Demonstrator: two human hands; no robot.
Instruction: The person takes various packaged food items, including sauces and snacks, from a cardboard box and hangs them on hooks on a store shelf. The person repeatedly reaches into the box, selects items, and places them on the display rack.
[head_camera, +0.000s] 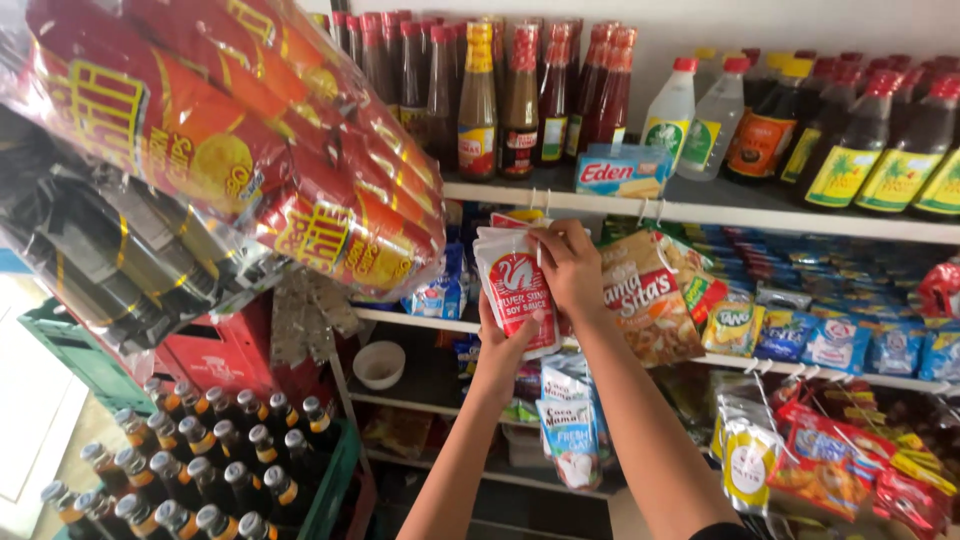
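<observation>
A white, red-printed soft sauce pouch is gripped by both hands, left hand below, right hand at its top; it is not yet hung from the white shelf edge hooks.

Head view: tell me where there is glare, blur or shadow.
Head view: glare streaks the clear wrap of the red snack bundle at upper left; daylight washes out the lower-left corner; the shelf recess behind the white bowl is dark; the white sauce pouch between both hands stays sharp.
</observation>
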